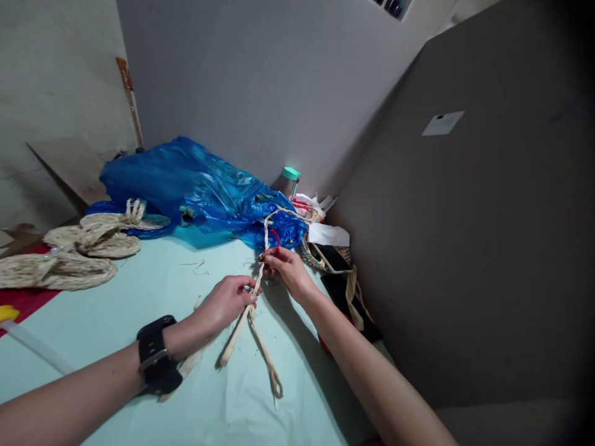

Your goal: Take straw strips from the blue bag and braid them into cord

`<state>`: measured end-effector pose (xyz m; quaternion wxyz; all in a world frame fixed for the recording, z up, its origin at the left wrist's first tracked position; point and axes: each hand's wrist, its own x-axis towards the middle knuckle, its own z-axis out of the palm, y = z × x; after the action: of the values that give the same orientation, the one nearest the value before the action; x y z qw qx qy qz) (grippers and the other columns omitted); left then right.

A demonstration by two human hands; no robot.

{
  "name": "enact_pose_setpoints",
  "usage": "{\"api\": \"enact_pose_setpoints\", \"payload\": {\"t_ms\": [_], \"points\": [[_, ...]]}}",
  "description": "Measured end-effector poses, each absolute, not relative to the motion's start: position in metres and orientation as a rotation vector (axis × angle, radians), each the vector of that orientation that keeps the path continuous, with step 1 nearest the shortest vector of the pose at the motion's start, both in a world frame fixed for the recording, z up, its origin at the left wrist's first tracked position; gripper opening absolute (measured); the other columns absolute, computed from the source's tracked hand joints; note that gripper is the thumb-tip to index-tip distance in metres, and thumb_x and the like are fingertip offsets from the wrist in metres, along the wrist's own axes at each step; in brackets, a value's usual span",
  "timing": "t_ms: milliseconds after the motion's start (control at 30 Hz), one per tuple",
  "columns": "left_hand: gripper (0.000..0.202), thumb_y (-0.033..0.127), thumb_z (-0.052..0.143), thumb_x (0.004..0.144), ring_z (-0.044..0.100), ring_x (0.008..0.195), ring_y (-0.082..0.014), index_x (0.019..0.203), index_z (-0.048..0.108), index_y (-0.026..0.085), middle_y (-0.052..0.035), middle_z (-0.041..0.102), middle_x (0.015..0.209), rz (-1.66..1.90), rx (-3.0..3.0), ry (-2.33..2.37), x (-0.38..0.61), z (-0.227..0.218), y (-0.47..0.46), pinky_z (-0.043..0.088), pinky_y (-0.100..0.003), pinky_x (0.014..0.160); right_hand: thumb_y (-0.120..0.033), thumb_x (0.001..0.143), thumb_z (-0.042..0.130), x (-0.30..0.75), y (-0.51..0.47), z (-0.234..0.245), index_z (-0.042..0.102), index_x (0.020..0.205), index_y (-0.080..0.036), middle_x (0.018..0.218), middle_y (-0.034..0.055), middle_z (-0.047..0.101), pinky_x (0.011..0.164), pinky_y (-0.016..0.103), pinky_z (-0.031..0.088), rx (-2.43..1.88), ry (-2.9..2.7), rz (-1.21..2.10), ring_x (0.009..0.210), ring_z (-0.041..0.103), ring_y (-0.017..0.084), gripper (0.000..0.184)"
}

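My left hand (229,301), with a black watch (157,362) on the wrist, is closed on flat straw strips (246,328) that trail down over the pale green table (139,297). My right hand (287,266) pinches the same plaited straw cord (266,230) a little higher, where a red loop (276,238) shows. The cord runs up and back toward the clutter at the wall. The loose strip ends lie on the table below my hands.
A crumpled blue plastic bag (195,186) lies at the back. Coils of plaited straw (69,254) sit at the left. A teal-lidded jar (289,179), white paper (328,235) and a phone (332,257) crowd the right corner by a grey wall (465,248).
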<state>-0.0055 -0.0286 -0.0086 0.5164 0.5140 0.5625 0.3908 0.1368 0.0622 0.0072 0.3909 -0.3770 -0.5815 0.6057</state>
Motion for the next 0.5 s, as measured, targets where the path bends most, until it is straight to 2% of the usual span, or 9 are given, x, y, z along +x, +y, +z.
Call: {"api": "enact_pose_setpoints", "payload": {"t_ms": [167,333,500], "points": [[0.027,0.027,0.056,0.067,0.027,0.044,-0.008,0.088,0.066,0.013,0.0028,0.056,0.061,0.955,1.205,1.357,-0.006,-0.004,-0.026,0.018,-0.025,0.046,-0.034,0.068,0.068,0.134,0.059,0.003,0.063,0.08,-0.016,0.081,0.0043,0.068,0.058,0.023,0.047,-0.977,-1.406,1.472,0.063,0.061,0.012,0.022],[0.027,0.026,0.058,0.062,0.028,0.043,-0.0083,0.084,0.067,0.013,0.0033,0.055,0.056,0.951,1.208,1.375,-0.009,-0.001,-0.022,0.017,-0.025,0.046,-0.036,0.069,0.065,0.137,0.055,-0.001,0.064,0.083,-0.016,0.078,0.0048,0.069,0.052,0.023,0.045,-1.003,-1.391,1.38,0.063,0.063,0.015,0.024],[0.024,0.024,0.058,0.059,0.033,0.044,-0.0089,0.076,0.069,0.012,0.0032,0.053,0.052,0.909,1.258,1.382,-0.018,0.015,-0.015,0.019,-0.025,0.047,-0.037,0.074,0.06,0.14,0.059,-0.005,0.06,0.083,-0.017,0.074,0.0041,0.068,0.054,0.024,0.046,-1.022,-1.4,1.231,0.064,0.064,0.016,0.022]]}}
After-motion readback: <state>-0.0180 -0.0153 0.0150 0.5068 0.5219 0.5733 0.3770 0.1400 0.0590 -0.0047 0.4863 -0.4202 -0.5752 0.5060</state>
